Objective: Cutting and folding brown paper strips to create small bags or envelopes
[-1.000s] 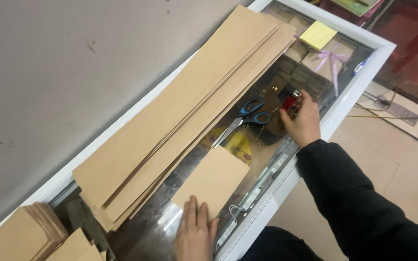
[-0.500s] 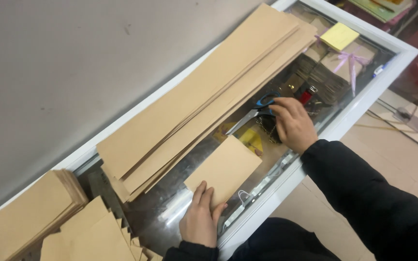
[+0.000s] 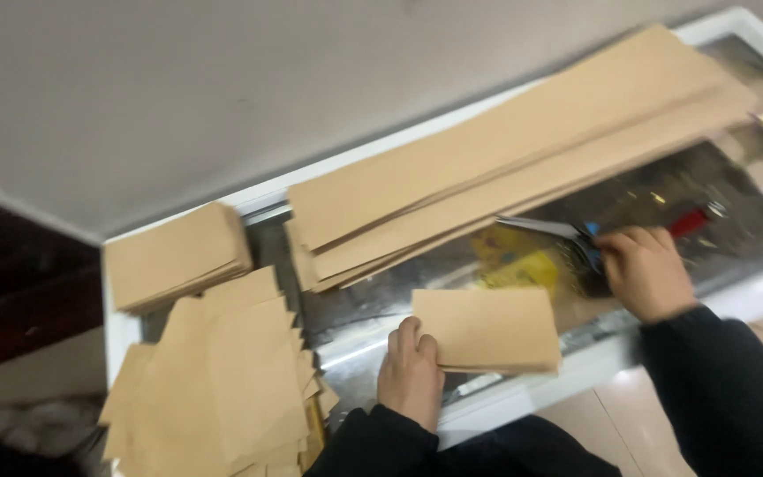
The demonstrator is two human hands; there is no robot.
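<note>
Brown paper piece (image 3: 487,329) is being pressed flat on the glass counter (image 3: 752,296) at lower centre by the left hand (image 3: 411,375), whose fingers (image 3: 408,337) are being laid loosely over its left edge, not clenched. Scissors (image 3: 558,231) at centre right are being grasped by the right hand (image 3: 646,272), fingers closed around the blue handles. Judging by this, cutting is being prepared; the blades would need lining up with the paper. Cut pieces (image 3: 222,389) are being stacked at lower left, another stack (image 3: 174,256) above them. Long brown sheets (image 3: 505,168) are lying farther back. No containers are being seen.
</note>
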